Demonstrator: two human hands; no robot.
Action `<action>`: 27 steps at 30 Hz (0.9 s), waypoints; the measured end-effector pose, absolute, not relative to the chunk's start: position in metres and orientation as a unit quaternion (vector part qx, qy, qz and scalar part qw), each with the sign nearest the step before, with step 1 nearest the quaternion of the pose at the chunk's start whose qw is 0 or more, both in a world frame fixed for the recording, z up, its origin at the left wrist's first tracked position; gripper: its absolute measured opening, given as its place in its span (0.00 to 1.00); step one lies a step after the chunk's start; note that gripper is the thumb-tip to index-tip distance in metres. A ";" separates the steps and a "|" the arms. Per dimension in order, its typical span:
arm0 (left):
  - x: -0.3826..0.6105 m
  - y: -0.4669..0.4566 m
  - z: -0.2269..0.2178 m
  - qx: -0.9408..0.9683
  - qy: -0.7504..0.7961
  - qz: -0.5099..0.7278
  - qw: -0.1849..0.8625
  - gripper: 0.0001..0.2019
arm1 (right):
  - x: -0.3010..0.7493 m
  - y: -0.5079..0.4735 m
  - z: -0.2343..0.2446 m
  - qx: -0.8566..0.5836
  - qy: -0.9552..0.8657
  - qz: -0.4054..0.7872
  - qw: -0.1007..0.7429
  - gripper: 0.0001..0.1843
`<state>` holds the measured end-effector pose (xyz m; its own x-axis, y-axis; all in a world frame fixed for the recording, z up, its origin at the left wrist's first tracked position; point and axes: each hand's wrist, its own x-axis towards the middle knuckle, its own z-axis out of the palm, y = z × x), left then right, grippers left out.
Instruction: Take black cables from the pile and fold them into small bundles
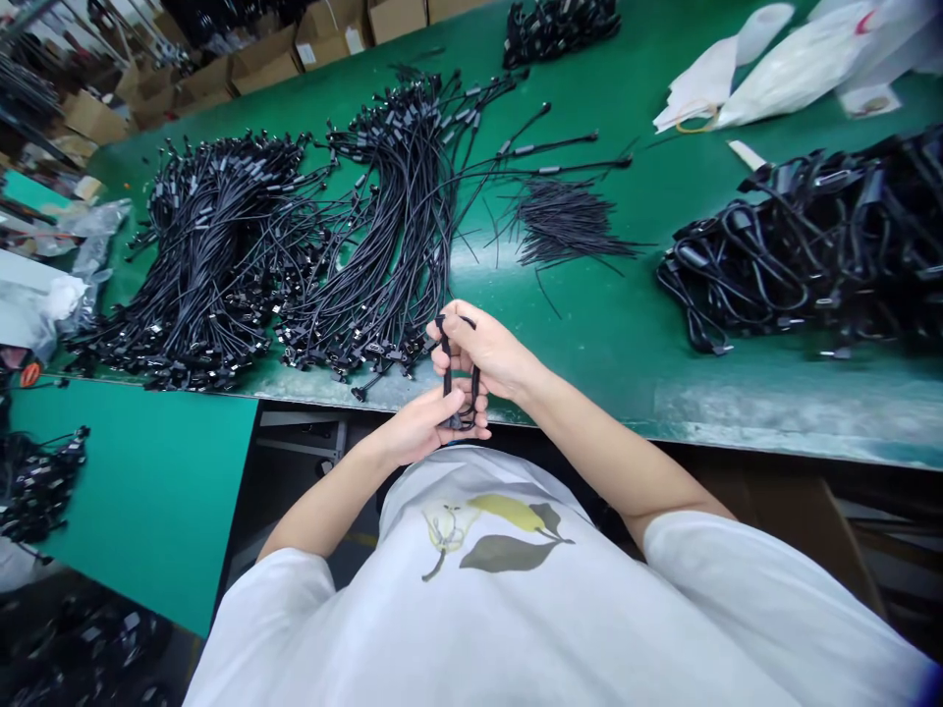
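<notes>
Both of my hands hold a black cable (447, 378) folded into a small loop, just over the table's front edge. My left hand (427, 422) is closed round its lower end, thumb on top. At the upper end my right hand (482, 349) pinches the loop between thumb and fingers. Just beyond my hands lies a bundle of straight black cables (402, 216) with connectors at their ends. Right of that bundle is a heap of thin black ties (567, 221).
Another cable bundle (213, 236) lies to the left. Coiled cables (803, 245) are piled on the right of the green table (589, 363), with white plastic bags (796, 79) behind them. Cardboard boxes (331, 34) line the far edge. A lower green surface (147, 481) is at left.
</notes>
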<state>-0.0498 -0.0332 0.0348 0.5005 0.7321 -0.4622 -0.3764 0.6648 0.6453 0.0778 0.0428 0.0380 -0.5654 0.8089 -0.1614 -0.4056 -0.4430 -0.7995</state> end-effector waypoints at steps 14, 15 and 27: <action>-0.056 -0.028 0.033 0.225 0.343 0.318 0.855 0.19 | 0.078 0.053 0.042 -0.226 -0.375 0.786 0.436 0.18; -0.056 -0.028 0.034 0.221 0.341 0.315 0.858 0.20 | 0.079 0.054 0.042 -0.217 -0.368 0.791 0.437 0.18; -0.049 -0.030 0.031 0.357 0.393 0.351 0.771 0.20 | 0.078 0.053 0.045 -0.190 -0.298 0.830 0.431 0.20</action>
